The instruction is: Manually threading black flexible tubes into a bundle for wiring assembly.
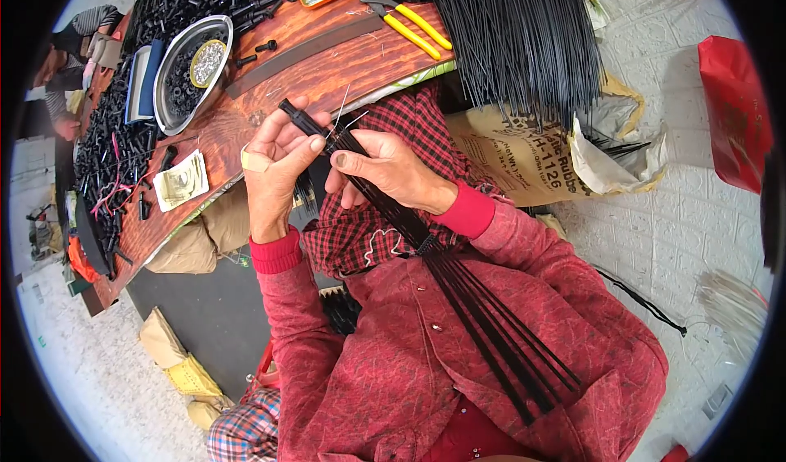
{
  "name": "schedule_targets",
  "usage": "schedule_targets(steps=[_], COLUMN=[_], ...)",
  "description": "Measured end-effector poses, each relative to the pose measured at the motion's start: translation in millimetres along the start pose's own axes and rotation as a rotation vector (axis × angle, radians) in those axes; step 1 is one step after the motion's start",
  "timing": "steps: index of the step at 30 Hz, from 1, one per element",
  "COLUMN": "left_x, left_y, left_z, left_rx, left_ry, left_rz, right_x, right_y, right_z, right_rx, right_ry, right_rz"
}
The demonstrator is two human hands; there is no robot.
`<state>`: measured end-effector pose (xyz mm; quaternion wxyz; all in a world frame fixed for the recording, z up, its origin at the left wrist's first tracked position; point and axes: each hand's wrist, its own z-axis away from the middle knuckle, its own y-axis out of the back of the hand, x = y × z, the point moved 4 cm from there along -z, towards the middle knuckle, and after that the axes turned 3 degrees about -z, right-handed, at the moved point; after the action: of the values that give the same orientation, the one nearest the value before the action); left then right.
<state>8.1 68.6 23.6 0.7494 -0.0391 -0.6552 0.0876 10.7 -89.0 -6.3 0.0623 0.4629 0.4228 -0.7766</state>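
Observation:
A long bundle of thin black rods, which looks like a folded umbrella frame [413,231], lies slanted across my lap and the front of my red jacket. Its upper end is a thick black cylinder [296,114] that my left hand [273,155] pinches between thumb and fingers. Just below that joint, my right hand [391,169] wraps round the rods with its thumb on top. A thin silvery wire [343,101] and a short dark rod stick out between the two hands. A tan plaster is on my left hand.
A wooden table [278,85] holds yellow-handled pliers [413,29], a dark flat bar [307,55], a metal bowl [168,93] of small parts and heaps of black pieces. Black rods [516,36] overhang its right end near a paper sack [516,155]. Another person's hand [67,126] shows far left.

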Motion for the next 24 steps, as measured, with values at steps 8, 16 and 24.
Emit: schedule_targets(steps=[8, 16, 24], left_x=[-3, 4, 8], left_y=[0, -2, -4], left_z=[-1, 3, 5], left_rx=[0.022, 0.07, 0.073], left_ry=[-0.004, -0.013, -0.051], left_rz=[0.013, 0.034, -0.073], right_x=[-3, -3, -2], right_y=[0, -2, -3], right_z=[1, 1, 2], right_rx=[0.021, -0.02, -0.023], right_ry=[0.014, 0.008, -0.013], right_rz=[0.019, 0.023, 0.05])
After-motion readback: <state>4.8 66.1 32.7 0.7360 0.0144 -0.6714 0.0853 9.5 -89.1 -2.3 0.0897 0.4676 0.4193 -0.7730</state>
